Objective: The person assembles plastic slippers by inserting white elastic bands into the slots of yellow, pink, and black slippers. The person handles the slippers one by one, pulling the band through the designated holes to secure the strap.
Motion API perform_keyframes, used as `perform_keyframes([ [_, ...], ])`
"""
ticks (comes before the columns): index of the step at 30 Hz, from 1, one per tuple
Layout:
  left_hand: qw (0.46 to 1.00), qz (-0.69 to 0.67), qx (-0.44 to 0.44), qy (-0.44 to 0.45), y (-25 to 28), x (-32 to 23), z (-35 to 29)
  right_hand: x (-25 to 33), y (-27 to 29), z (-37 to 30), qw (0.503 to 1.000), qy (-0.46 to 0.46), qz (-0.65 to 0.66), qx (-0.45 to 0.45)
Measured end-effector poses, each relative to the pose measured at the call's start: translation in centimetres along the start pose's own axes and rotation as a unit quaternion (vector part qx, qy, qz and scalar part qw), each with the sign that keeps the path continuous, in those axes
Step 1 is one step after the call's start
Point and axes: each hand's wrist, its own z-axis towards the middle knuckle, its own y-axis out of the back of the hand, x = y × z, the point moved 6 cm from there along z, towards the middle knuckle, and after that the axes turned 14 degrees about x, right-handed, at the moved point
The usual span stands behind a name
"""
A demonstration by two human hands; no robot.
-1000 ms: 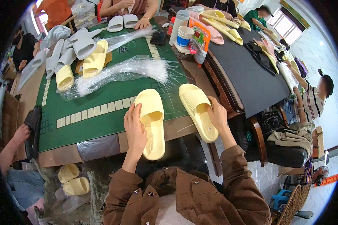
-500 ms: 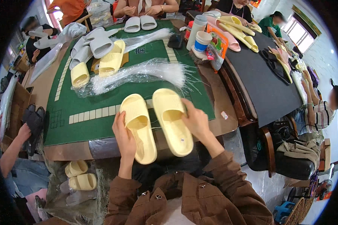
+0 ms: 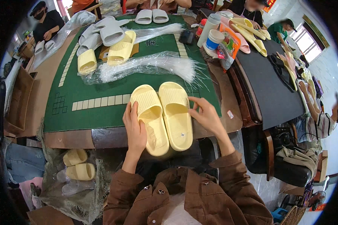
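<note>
A pair of pale yellow slide slippers is held upright, soles away from me, at the table's near edge. My left hand (image 3: 135, 128) is closed round the outer side of the left slipper (image 3: 156, 137), with the thumb on its inner edge. The right slipper (image 3: 179, 131) stands close against it, their inner sides touching. Beside that slipper's outer edge is my right hand (image 3: 209, 115), its thumb and forefinger apart and their tips at the strap's side. Beyond lies a bundle of clear plastic ties (image 3: 150, 67) on a plastic sheet.
The green table mat (image 3: 64, 120) carries yellow slippers (image 3: 121, 48), grey slippers (image 3: 112, 33) and a black phone-like object (image 3: 186, 37). A white tub (image 3: 215, 39) stands at the mat's right. More yellow slippers (image 3: 80, 171) lie in a sack at lower left. Several people sit around.
The two slippers have come together, the right one moving against the left. My right hand has slid off its inside to the outer edge. The view has shifted slightly.
</note>
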Motion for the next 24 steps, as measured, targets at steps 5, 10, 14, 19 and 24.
perform_keyframes([
  [5, 0.999, -0.019, -0.012, -0.042, 2.0, -1.1, 2.1, 4.7, 0.1, 1.6, 0.927, -0.006, 0.366, 0.085],
  [10, 0.994, -0.007, 0.044, -0.099, 1.7, -2.4, 6.6, 7.5, -1.7, 5.8, 0.856, 0.028, 0.505, 0.11],
  [14, 0.994, -0.02, 0.097, -0.039, 0.2, -1.3, 10.4, 5.9, -1.9, 9.8, 0.997, 0.068, 0.016, -0.024],
  [19, 0.94, 0.23, 0.25, 0.014, -4.0, 0.4, 13.9, 3.7, -4.9, 12.2, 0.979, -0.055, -0.19, -0.049],
  [24, 0.969, 0.142, 0.203, 0.009, -4.1, 0.6, 14.0, 4.0, -5.3, 11.7, 0.976, -0.014, -0.202, -0.084],
])
